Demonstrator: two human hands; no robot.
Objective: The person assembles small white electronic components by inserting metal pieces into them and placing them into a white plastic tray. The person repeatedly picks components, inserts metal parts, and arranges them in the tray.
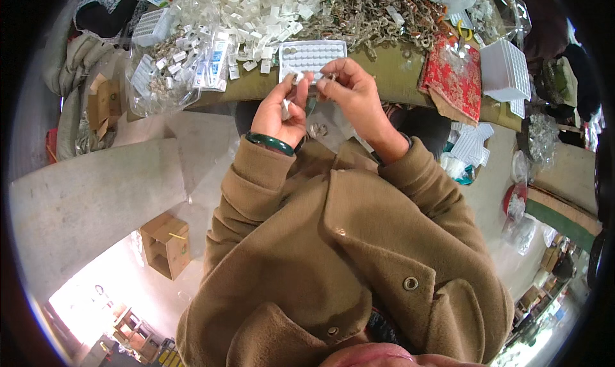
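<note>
My left hand, with a dark green bangle at its wrist, is closed on a small white plastic piece at its fingertips. A second white piece shows against its curled fingers. Just to the right, my right hand pinches a tiny brownish thing, too small to name. Both hands are raised close together at the table's near edge. Right behind them lies a white tray with rows of small hollows; a few small round pieces sit in its far left corner.
White plastic pieces and small metallic pieces are heaped on the table. A clear bag stands left, a red patterned cloth and stacked white trays right. A cardboard box stands on the floor.
</note>
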